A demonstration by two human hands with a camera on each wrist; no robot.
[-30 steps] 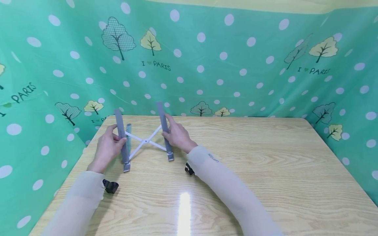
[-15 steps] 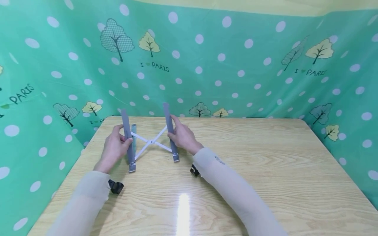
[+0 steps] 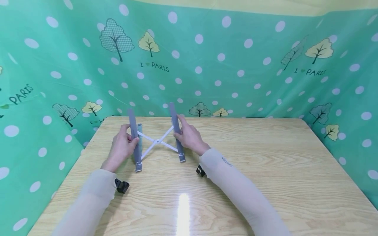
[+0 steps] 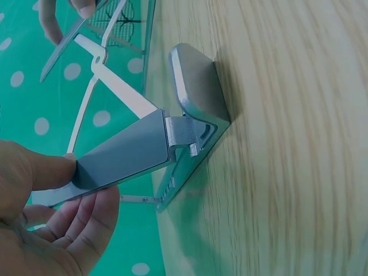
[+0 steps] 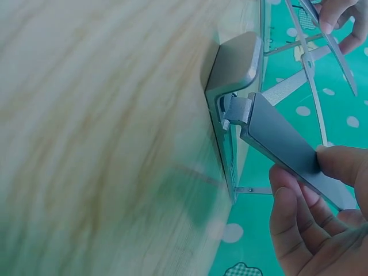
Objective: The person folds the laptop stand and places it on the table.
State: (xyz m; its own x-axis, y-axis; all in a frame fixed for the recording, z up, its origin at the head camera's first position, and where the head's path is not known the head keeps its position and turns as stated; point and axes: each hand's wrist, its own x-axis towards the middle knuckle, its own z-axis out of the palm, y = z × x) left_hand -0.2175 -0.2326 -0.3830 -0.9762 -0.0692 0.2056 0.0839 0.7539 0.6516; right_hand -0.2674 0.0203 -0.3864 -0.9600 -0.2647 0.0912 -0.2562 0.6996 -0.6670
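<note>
A grey folding laptop stand [image 3: 157, 141] stands unfolded on the table, its two long arms joined by a crossed pair of pale bars. My left hand [image 3: 122, 146] grips the left arm of the stand [image 4: 123, 150], thumb on its top face and fingers curled beneath. On the other side, my right hand [image 3: 190, 135] pinches the right arm [image 5: 293, 141] the same way. Both wrist views show a hinge and an upturned front lip [image 4: 198, 80] at the near end, with the base rail close against the wood.
The wooden table [image 3: 265, 164] spreads out to the right and toward me. A green dotted curtain [image 3: 221, 65] hangs behind its back edge and along the left side. Black wrist cameras [image 3: 122, 186] sit under both sleeves, low over the tabletop.
Both hands have shifted to the right along the table with the laptop stand between them. The spacing of its two arms looks about the same, and the grip is unchanged.
</note>
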